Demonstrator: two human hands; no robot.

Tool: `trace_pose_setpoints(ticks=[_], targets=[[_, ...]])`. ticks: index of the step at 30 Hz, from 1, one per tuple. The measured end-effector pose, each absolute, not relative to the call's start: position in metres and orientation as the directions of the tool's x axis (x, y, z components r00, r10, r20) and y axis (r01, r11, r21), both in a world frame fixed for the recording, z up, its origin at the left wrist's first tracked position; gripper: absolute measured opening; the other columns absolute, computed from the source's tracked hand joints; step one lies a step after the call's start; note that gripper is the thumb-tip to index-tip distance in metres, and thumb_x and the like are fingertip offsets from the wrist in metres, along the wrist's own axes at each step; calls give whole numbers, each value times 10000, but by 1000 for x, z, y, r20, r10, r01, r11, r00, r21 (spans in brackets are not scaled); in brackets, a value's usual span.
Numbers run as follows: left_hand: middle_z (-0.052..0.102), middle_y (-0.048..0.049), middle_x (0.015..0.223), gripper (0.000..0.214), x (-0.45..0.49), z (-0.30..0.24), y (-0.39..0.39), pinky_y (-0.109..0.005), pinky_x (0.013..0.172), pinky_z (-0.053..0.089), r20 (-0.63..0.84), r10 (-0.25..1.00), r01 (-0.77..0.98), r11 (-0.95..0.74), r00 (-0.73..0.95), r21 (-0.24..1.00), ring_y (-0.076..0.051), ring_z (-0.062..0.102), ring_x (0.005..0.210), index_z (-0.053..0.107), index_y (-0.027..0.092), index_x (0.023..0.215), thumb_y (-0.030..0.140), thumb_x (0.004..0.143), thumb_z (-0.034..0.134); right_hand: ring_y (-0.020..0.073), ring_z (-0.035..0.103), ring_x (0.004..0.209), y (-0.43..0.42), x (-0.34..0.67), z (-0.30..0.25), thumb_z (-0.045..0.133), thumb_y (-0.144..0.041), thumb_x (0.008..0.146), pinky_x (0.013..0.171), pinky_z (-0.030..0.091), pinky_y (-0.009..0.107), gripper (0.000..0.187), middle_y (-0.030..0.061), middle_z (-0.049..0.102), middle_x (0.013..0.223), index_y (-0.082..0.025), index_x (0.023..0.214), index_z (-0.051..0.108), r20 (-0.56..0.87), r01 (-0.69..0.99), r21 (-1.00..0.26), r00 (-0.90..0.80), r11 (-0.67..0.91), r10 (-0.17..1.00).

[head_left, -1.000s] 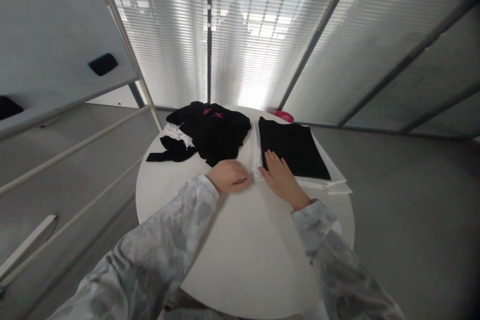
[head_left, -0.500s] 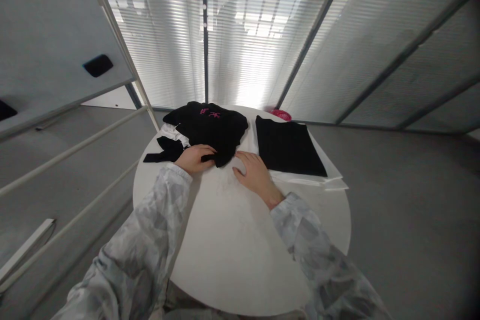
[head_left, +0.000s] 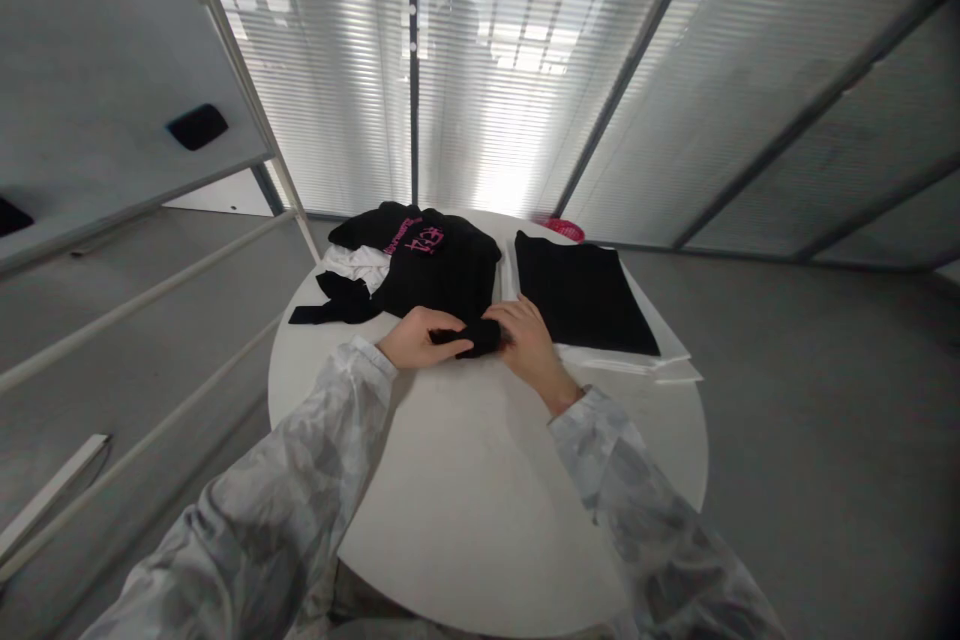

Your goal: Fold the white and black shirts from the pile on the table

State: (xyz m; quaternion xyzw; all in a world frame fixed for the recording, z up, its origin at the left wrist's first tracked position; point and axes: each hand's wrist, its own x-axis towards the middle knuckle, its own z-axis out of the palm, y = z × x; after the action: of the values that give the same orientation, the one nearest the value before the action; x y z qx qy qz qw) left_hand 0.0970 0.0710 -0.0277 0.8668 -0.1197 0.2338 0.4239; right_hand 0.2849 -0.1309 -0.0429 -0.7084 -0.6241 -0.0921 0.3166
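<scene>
A crumpled black garment with pink lettering, perhaps a T-shirt [head_left: 442, 265], lies toward the far left of the round white table [head_left: 480, 480]. My left hand [head_left: 424, 338] is closed on its near edge, thumb on top of the cloth. On the same edge, a little to the right, my right hand [head_left: 525, 338] grips the fabric with bent fingers. Between both hands the cloth is bunched and slightly raised. Just right of my right hand lies a neatly folded black garment [head_left: 585, 295] on top of white folded cloth [head_left: 671, 363].
White fabric [head_left: 360, 265] and a black strip of cloth [head_left: 337, 300] lie left of the lettered garment. Behind the table's far edge shows a pink object [head_left: 562, 230]. A white metal frame [head_left: 225, 245] stands at the left, and a blind-covered glass wall [head_left: 495, 120] rises behind.
Both hands have closed on the lettered garment's near edge, and the cloth has been drawn toward me and to the right. More of the pink lettering shows. My right hand was open before.
</scene>
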Motion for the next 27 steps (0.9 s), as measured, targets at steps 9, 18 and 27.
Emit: trace_pose_setpoints(ticks=[9,18,27], targets=[[728,-174,1495,628,99,-35,107,-558,1216,548,683,446,139,-879,579,456,-376,690,1408,694,204,1450,603,979,808,332,772,1242,-157,306,-26,710,-258,850,1346,359,652,376,76,818,1314,-282,1226,715,511,837,-537,220,108,831],[823,-91,1115,238,108,-54,105,-400,877,617,523,246,73,-941,816,330,-282,788,1016,793,228,1157,431,1053,725,295,802,1091,-170,300,-18,513,-294,1010,1175,558,512,320,63,829,1183,-280,1214,759,414,776,-624,227,94,881],[817,-98,1008,318,105,-42,80,-362,870,620,505,-48,-240,-916,862,322,-242,799,965,783,223,1108,480,1137,598,372,687,1402,-147,297,-43,662,-592,1056,1311,411,658,538,151,741,1490,-247,1469,673,505,894,-397,401,-206,764]])
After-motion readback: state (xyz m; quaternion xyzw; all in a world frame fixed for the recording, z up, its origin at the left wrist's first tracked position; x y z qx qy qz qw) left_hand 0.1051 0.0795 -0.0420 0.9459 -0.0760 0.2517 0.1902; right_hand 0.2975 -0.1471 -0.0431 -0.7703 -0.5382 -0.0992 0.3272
